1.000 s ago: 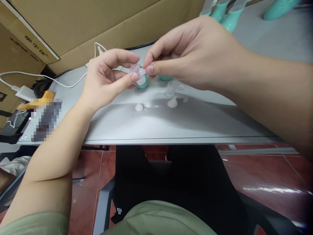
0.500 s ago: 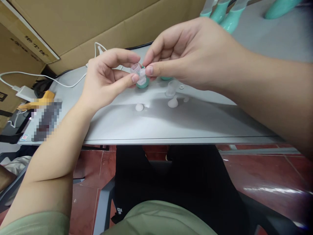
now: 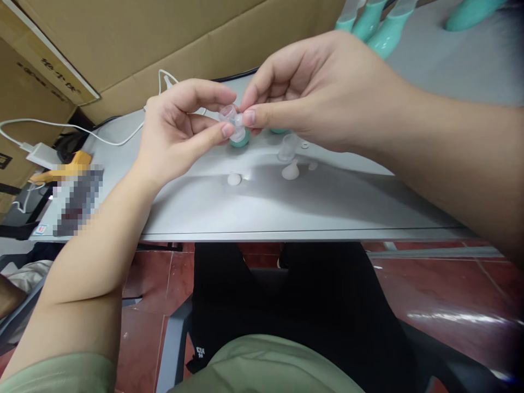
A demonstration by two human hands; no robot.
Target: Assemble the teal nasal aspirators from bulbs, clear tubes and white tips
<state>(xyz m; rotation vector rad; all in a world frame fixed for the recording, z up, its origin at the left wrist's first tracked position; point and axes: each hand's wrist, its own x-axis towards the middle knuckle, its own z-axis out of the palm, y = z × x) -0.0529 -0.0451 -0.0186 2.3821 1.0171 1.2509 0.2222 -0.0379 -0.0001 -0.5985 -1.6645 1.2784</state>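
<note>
Between my hands, above the grey table [image 3: 196,210], is a small clear plastic fitting with a round cup-like opening [image 3: 228,113]. My left hand [image 3: 180,123] pinches its left side between thumb and fingers. From the right, the thumb and forefinger of my right hand [image 3: 303,90] close on its other end; my fingertips hide what they grip there. Just behind the fitting a teal part [image 3: 240,140] shows, mostly covered. Below my hands lie a small white dome-shaped piece [image 3: 234,179], a white cone-shaped piece [image 3: 290,171], a clear cup [image 3: 289,147] and a small ring [image 3: 304,145].
Several teal bottle-shaped parts [image 3: 391,33] stand at the back right, with another teal piece [image 3: 475,13] farther right. Cardboard [image 3: 164,38] walls the back. On the left are a white cable [image 3: 118,144], a yellow tool [image 3: 77,164] and a blurred-out dark object [image 3: 79,202].
Both hands stay nearly in place, with only a slight shift of the fingers on the clear fitting. Nothing on the table has visibly moved.
</note>
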